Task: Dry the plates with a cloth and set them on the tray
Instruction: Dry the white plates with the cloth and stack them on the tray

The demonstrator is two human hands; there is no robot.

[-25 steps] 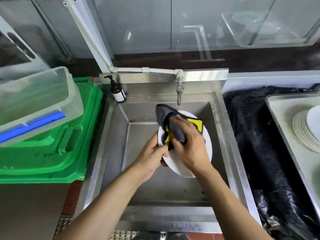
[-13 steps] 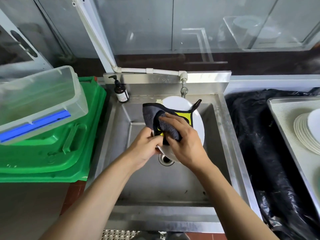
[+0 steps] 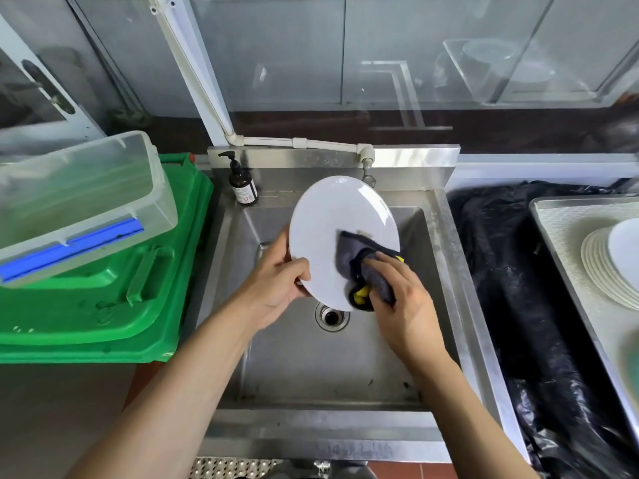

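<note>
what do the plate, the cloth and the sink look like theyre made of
Plate: looks like glazed white ceramic, glossy highlights; could be melamine.
Cloth: soft grey fabric, probably microfibre, with a fuzzy nap.
Sink: stainless steel, with a brushed, dull grey sheen.

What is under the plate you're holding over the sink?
Below the plate lies the bare steel sink basin, its drain showing just past the plate's lower edge. The plate hides the basin's back part and most of the tap.

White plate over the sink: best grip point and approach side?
Judging by its pose, take the white plate at its rim, lower left edge, coming from the left. It is tilted up over the sink, and the left hand pinches there already, leaving the face free for the cloth in the right hand.
</note>
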